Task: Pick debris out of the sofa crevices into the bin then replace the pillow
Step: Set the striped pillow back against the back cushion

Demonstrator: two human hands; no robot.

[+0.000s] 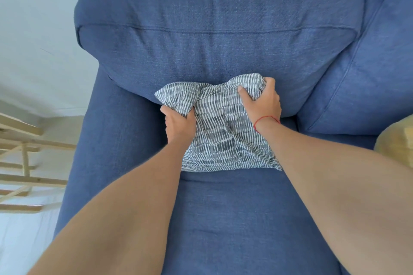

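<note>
Grey-striped pillow (225, 127) on blue sofa (219, 29), both hands (178, 125) (264, 102) clenched on it.

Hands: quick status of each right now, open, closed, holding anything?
Left hand: closed, gripping the left edge of the patterned pillow.
Right hand: closed, gripping the pillow's upper right corner.

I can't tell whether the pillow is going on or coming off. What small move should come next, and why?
Probably lift the pillow clear of the seat. Both the left hand and right hand are bunching its top corners, and it covers the crevice below the back cushion. No debris or bin is visible.
</note>
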